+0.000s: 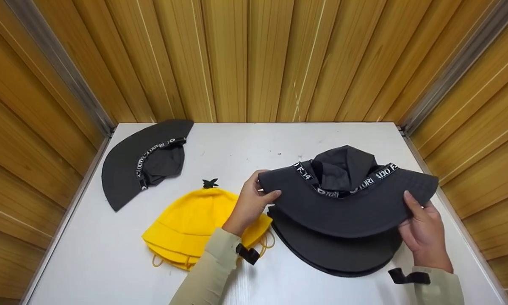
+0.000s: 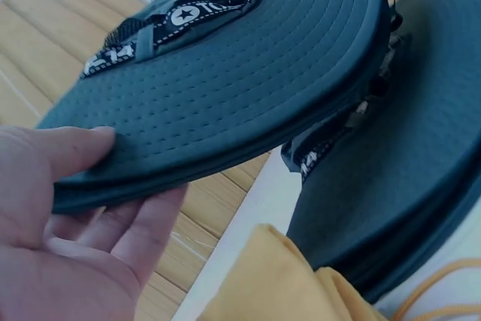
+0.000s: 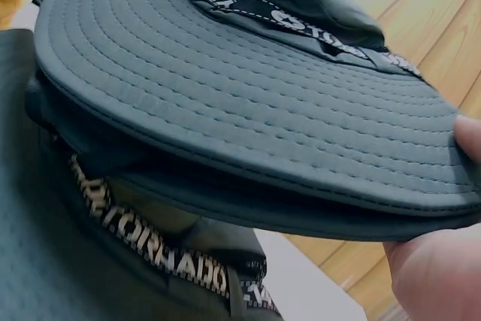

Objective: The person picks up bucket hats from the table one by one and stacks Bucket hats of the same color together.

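Observation:
Both hands hold a dark grey sun hat [image 1: 342, 218] with a wide stitched brim and a white-lettered black band. At the brim's left end is my left hand [image 1: 248, 205], its thumb on top and its fingers underneath. The right hand [image 1: 425, 231] pinches the opposite end in the same way. In the right wrist view two brim layers [image 3: 248, 140] lie one over the other; whether they belong to one folded hat or two, I cannot tell. Beneath the held hat, more dark brims [image 1: 342, 254] rest stacked on the table, partly hidden.
Yellow bucket hats [image 1: 194, 212], seemingly stacked, with a green leaf tip and cords, lie beside the left forearm. Another dark wide-brimmed hat [image 1: 122, 169] sits at the table's back left. Wood-patterned walls [image 1: 254, 63] enclose the white table [image 1: 228, 148] on three sides.

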A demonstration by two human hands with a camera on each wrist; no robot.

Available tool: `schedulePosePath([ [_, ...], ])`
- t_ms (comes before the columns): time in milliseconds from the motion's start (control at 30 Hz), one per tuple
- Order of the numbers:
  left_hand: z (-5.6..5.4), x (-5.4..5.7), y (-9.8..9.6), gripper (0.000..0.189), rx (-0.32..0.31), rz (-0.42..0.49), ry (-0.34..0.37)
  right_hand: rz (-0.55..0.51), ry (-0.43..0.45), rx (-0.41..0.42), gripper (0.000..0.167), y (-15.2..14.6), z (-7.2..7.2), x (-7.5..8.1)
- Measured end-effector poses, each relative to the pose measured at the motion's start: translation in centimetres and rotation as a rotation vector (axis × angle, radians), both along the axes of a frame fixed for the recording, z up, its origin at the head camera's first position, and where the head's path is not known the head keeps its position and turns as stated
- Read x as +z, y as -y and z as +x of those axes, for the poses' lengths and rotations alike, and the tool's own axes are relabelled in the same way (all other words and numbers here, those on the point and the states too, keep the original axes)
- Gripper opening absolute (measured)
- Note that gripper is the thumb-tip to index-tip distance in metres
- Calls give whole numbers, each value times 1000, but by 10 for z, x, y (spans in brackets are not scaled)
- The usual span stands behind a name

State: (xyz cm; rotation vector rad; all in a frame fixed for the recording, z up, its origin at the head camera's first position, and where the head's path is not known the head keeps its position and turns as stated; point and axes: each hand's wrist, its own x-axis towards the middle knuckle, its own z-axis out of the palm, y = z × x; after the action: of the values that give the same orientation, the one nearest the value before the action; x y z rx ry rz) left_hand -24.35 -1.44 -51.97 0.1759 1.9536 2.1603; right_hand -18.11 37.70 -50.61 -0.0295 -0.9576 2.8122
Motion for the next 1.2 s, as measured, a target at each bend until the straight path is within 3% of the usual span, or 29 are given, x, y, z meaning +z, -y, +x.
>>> schedulePosePath([
  [100, 2, 0, -2, 64, -6, -115, -20, 74, 86, -47, 34, -3, 3, -4],
  [233, 5, 0, -6, 68, 6, -339, -55, 168, 214, -67, 28, -8, 7, -11],
  [333, 7, 1, -8, 60, -3, -483, -84, 245, 298, -45, 52, -11, 10, -16],
  [467, 9, -1, -10, 52, -60, -609, -146, 367, 429, -35, 89, -15, 14, -22],
  [733, 12, -2, -14, 56, -186, -855, -279, 665, 671, -75, 100, -14, 17, -36],
  [833, 12, -2, -17, 55, -215, -936, -314, 838, 716, -104, 104, -13, 17, -41],
  [1067, 10, -7, -25, 56, -235, -1145, -405, 1414, 765, -186, 101, -12, 17, -44],
  [1200, 10, -9, -29, 55, -256, -1217, -404, 1614, 751, -181, 98, -12, 18, -49],
])
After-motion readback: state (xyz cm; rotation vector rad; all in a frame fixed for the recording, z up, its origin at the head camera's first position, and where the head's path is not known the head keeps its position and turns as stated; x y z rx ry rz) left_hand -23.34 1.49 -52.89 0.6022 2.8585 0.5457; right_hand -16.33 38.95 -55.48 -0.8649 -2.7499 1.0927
